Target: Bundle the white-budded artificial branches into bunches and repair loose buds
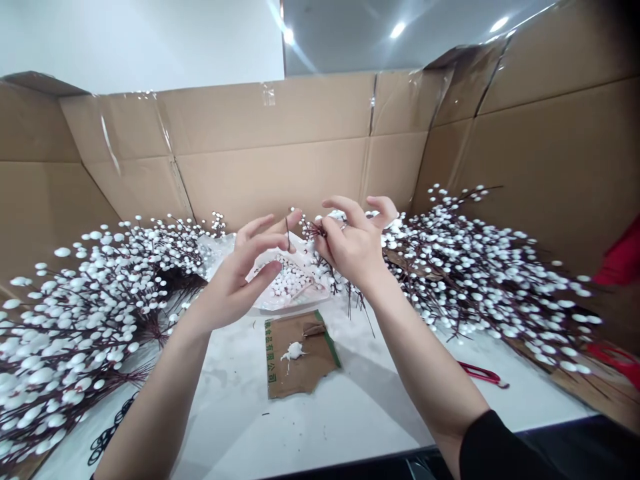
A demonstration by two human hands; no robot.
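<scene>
Dark stems (317,231) were pinched in the right hand (354,244) above the surface (227,400); the left hand (236,275) was near, fingers spread, and I could not tell whether it gripped the thin strand (288,233).

Craft workspace, cardboard walls (300,175) around a white table (225,413), heaps of white-berried stems (475,270), ceiling lights (398,30)

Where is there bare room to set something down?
Bare white table lies between the cardboard piece and the left forearm, and between that piece and the right forearm. White-berried stems crowd both sides; a plastic bag fills the back middle.
</scene>
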